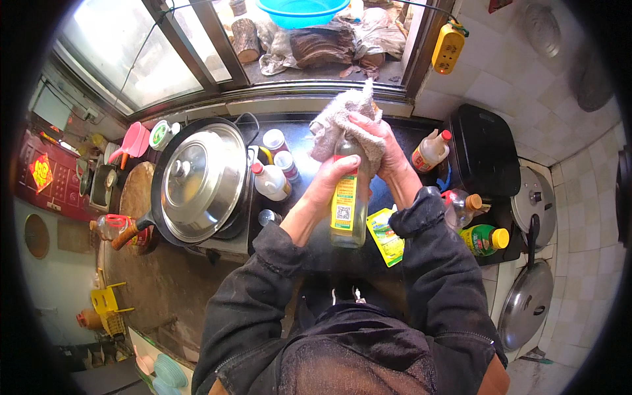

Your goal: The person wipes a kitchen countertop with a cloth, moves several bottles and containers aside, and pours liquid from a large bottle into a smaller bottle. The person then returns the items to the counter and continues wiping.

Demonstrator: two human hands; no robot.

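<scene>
My left hand point(330, 178) grips a clear glass bottle point(348, 217) around its middle, with the thumb over the upper part of its yellow label. The bottle's base points toward me. A greyish-white cloth point(340, 116) is wrapped about the neck end, and my right hand point(382, 143) presses it against the bottle's side. The cap end is hidden under the cloth. Below my right forearm a yellow-green packet point(385, 236) lies on the dark countertop point(306, 247).
At left stands a wok point(157, 197) with a domed metal lid point(200, 180). Close to it are a white red-capped bottle point(271, 181) and small jars point(285, 163). On the right are a sauce bottle point(428, 153), a black appliance point(484, 148), a green bottle point(484, 240) and pot lids point(526, 306).
</scene>
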